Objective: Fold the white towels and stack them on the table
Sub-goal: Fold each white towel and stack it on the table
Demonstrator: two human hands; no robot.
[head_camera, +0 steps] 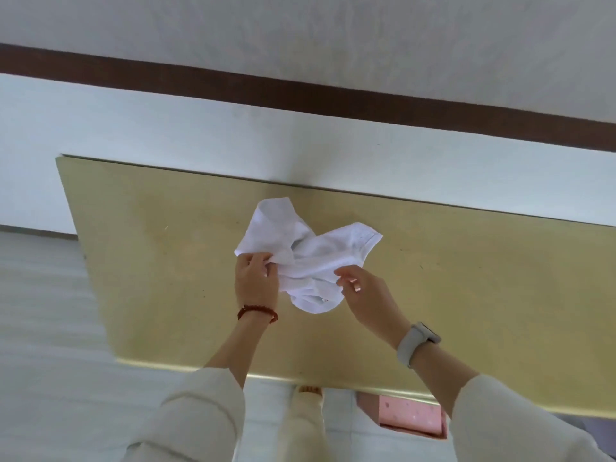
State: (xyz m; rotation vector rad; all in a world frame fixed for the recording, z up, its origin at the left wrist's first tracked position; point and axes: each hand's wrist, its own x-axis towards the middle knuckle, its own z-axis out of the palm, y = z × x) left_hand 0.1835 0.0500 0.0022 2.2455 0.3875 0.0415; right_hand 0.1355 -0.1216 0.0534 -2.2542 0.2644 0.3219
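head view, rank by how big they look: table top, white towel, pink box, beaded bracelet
1. Table top, by far the largest.
2. White towel, crumpled, held by the left hand and right hand.
3. Pink box, partly hidden under the table, so unsure.
4. Beaded bracelet, smallest.

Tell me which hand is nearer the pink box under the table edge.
Right. The right hand pinches the white towel above the table, on the same side as the pink box. The left hand grips the towel's other side, farther away.
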